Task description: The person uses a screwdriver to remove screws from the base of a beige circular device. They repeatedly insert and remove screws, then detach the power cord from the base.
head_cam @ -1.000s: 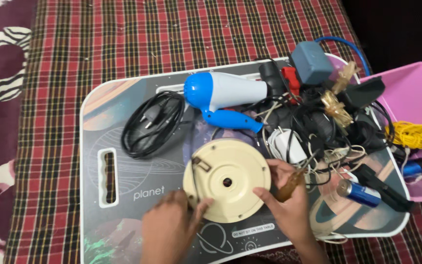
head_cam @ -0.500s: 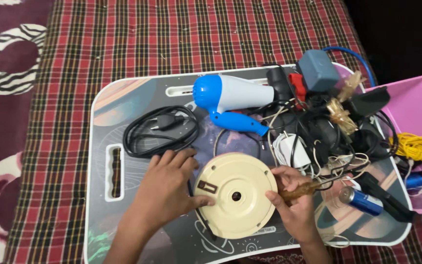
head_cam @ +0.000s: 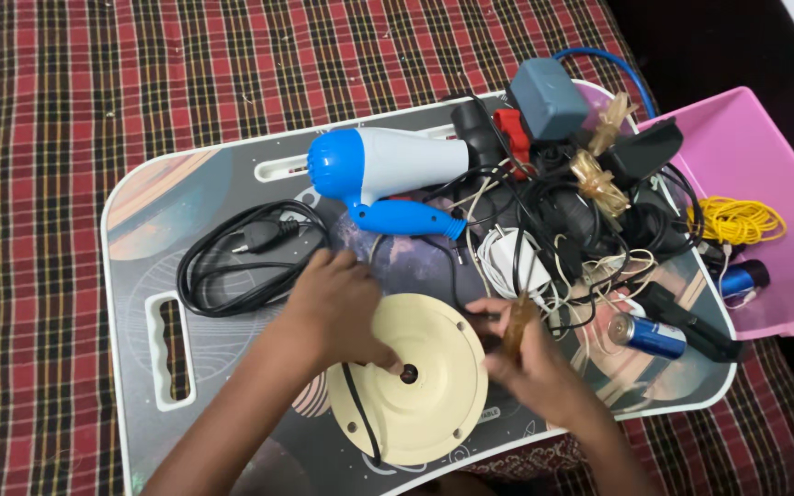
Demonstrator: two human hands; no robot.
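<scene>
Since the earlier frame, the left hand (head_cam: 337,308) has been shifted onto the cream round disc (head_cam: 411,390), with its fingers curled down and the fingertips pressed near the small centre hole; nothing is gripped by it. The disc is lain flat on the dark printed surface (head_cam: 140,211), directly under and between both hands, and a thin black wire is seen draped across its near-left part. The right hand (head_cam: 535,367) is closed around a brown-handled tool (head_cam: 515,323) at the disc's right edge — the tool's tip is hidden. Beyond the left hand, a coiled black power cord (head_cam: 241,262) and a blue-and-white hair dryer (head_cam: 388,174) are found. Beyond the right hand, a tangle of cables is piled, with a blue battery (head_cam: 650,335) just to its right — and a pink tub (head_cam: 765,184) farther right.
</scene>
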